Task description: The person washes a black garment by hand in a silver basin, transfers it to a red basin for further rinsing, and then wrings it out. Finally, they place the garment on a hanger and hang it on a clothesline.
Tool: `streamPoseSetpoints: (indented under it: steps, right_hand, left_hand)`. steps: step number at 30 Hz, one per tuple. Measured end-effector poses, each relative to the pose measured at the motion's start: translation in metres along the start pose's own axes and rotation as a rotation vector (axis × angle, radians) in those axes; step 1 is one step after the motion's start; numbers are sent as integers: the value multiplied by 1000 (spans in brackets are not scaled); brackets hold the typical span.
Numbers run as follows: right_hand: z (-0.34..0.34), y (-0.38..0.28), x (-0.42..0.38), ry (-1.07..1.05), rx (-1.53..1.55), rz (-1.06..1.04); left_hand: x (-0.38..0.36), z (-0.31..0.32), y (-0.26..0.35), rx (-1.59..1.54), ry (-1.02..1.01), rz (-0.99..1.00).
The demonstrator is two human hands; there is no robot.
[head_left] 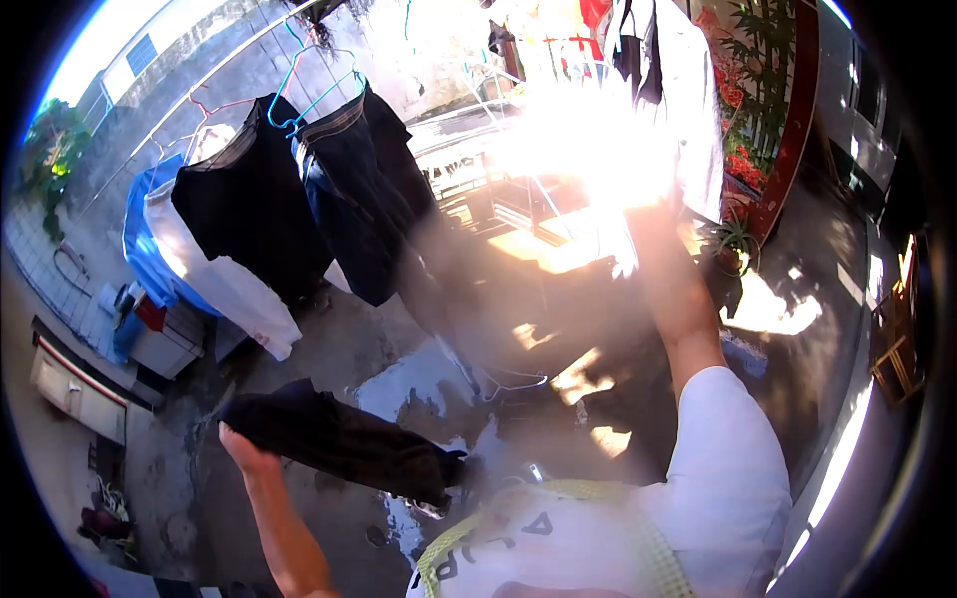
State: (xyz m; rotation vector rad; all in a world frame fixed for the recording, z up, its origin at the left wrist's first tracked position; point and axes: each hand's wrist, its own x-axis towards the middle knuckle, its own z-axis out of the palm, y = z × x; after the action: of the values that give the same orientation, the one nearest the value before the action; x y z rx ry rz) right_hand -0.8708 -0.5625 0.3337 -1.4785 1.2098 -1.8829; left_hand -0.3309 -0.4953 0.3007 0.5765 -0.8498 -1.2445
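Observation:
My left hand (247,448) is closed on one end of a black garment (344,439), which stretches to the right in front of my body. My right arm reaches up and forward, and its hand is lost in bright glare. Just right of that glare hangs a white garment (700,130). A thin wire hanger (516,382) shows below the glare; I cannot tell what holds it. Dark trousers (364,189) and a black top (244,199) hang from a line at the upper left.
Blue and white clothes (150,234) hang farther left. A metal rod (234,52) runs above them. The ground has wet patches (409,384). A potted plant (733,249) stands at the right, and a wooden chair (900,344) sits near the right edge.

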Motion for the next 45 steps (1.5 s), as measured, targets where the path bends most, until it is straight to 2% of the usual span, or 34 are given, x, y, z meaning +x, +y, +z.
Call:
streamPoseSetpoints:
  steps: [1,3,4,5,6,7,9,12,14,17,19,20,21,22,25,27,29,33,35,37,38,39,40,41,43,45]
  right_hand:
    - [-5,4,-15,-11,50,-7]
    - [-14,14,-41,-14,150,28]
    - [-30,43,-35,27,19,229]
    - [-23,36,-51,88,-17,306]
    - [-7,24,-67,18,83,192]
    - [10,14,-80,48,102,172]
    - [26,35,-98,-42,124,166]
    - [88,12,-132,-278,372,385]
    - [134,-4,-152,-400,473,436]
    - [188,-36,-175,-500,453,605]
    - [210,-46,-181,-555,445,584]
    - [220,-42,-182,-601,527,649]
    - [230,-40,-184,-648,607,714]
    - [239,-42,-187,-579,583,756]
    - [256,-47,-188,-655,699,774]
    - [261,-60,-189,-624,691,806]
    - [270,-72,-190,-444,796,767]
    - [281,-83,-185,-429,900,537]
    - [280,-104,-176,-333,924,423]
    - [282,-113,-162,-268,1013,392]
    - [284,-118,-158,-241,1011,358]
    - [285,-125,-154,-215,1008,320]
    - [285,-134,-152,-270,1019,300]
    - [286,-116,-141,-373,1135,325]
    - [292,-150,-152,-177,985,297]
    - [293,-155,-150,-194,988,273]
  left_hand:
    - [-3,12,2,16,47,20]
    - [9,-9,1,6,-16,76]
    - [11,-11,2,34,-48,107]
    - [11,-12,4,-5,-118,114]
    - [12,-9,5,-35,-158,105]
    - [15,-11,5,37,-187,161]
    - [17,-11,6,62,-219,176]
    - [24,-17,6,9,-175,173]
    - [27,-16,8,8,-183,182]
    - [32,-20,10,-44,-150,150]
    - [37,-23,11,-68,-239,91]
    - [39,-23,11,-145,-136,20]
    - [37,-21,12,-153,-133,29]
    - [34,-17,15,-185,-165,23]
    - [30,-13,19,-168,-200,39]
    - [32,-11,21,-214,-289,9]
    - [43,-24,23,-231,-264,7]
    - [52,-7,39,-252,-227,44]
    - [35,32,58,-80,-162,-9]
    - [51,27,71,172,-464,-86]
    - [53,25,75,348,-511,-59]
    - [41,33,74,524,-428,61]
    - [26,33,69,653,-335,189]
    - [10,31,66,782,-239,320]
    - [-31,-1,44,861,-271,381]
    - [-89,-25,15,1143,-247,371]
